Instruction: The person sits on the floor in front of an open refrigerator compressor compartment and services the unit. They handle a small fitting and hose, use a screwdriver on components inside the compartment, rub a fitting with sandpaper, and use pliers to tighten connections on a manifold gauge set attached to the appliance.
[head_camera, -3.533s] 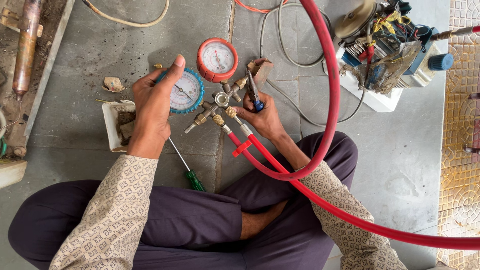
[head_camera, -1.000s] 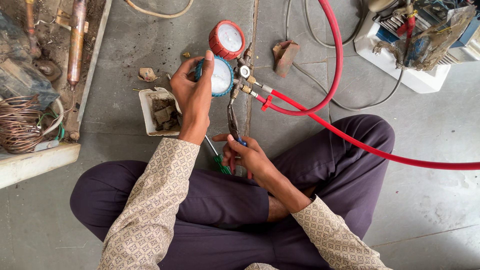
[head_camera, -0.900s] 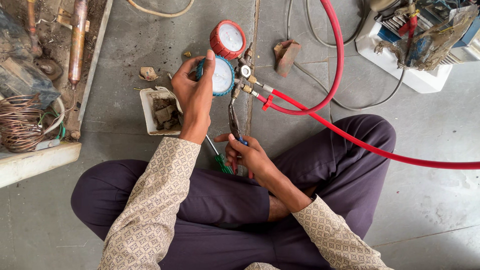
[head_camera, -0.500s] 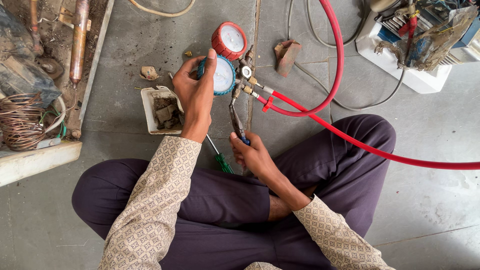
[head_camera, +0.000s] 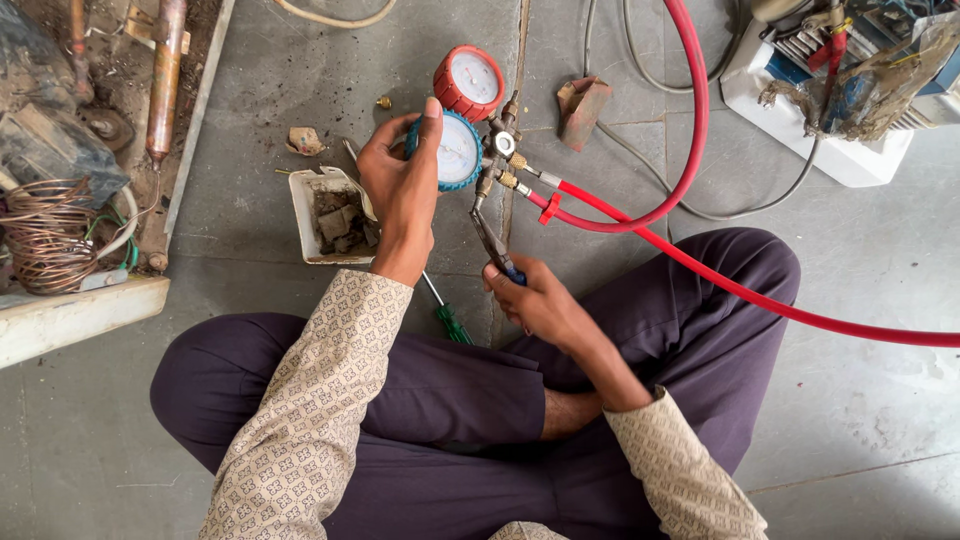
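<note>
Repair workshop floor: copper coil (head_camera: 45, 235), manifold gauges (head_camera: 462, 120), red hose (head_camera: 690, 150)

At the frame's centre top, the left hand (head_camera: 400, 190) clasps the blue-rimmed gauge (head_camera: 455, 150) of a manifold set, a red-rimmed gauge (head_camera: 470, 80) just above it. The right hand (head_camera: 535, 300) holds pliers (head_camera: 490, 240) up to the brass fittings (head_camera: 510, 170), where a red hose (head_camera: 690, 260) leaves toward the right edge. A green-handled screwdriver (head_camera: 445, 315) lies on the floor below.

Both hands (head_camera: 405, 190) (head_camera: 535, 300) forward, fingers curled
</note>
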